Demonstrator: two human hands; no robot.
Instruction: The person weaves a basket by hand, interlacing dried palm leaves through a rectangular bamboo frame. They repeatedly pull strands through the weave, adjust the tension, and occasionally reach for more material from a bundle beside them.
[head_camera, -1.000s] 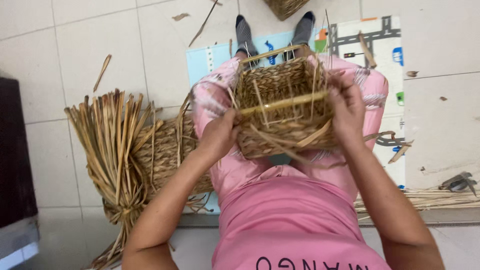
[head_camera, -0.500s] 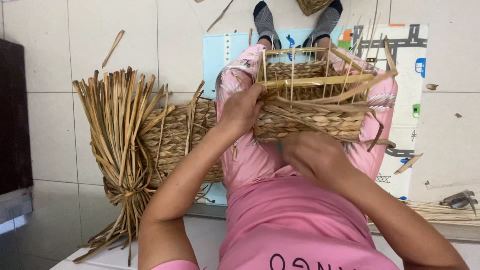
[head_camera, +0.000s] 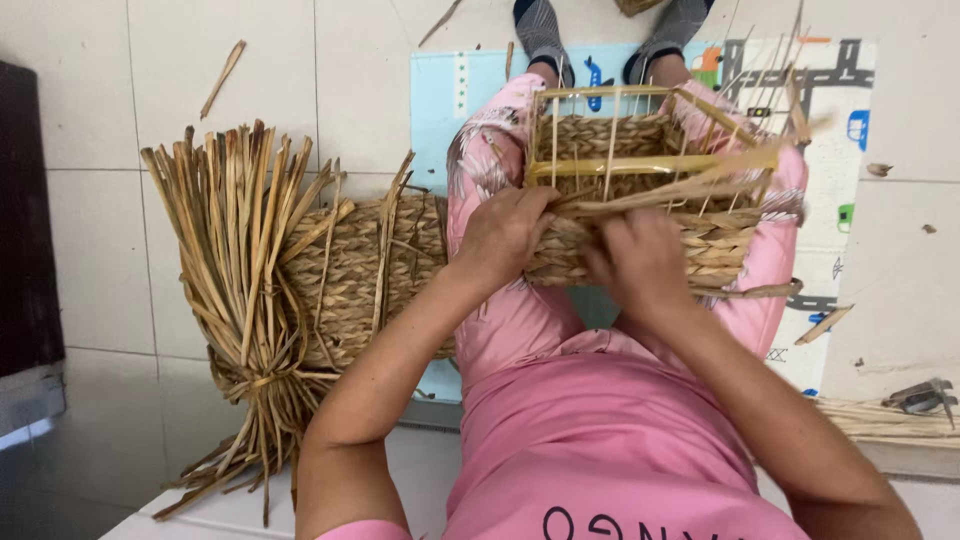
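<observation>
While resting on the lap, woven basket (head_camera: 640, 190) is gripped by left hand (head_camera: 505, 235) and right hand (head_camera: 640, 262).

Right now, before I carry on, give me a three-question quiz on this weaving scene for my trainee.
1. True or false: both hands rest on the near side of the half-woven basket on the person's lap.
2. What lies on the floor beside the left hand?
A. a tied bundle of dried straw
B. a coil of wire
C. a stack of plates
3. Fill in: the right hand presses a flat ______ strand against the basket's wall.

Key
1. True.
2. A: the straw bundle leans on a finished woven basket.
3. straw
</observation>
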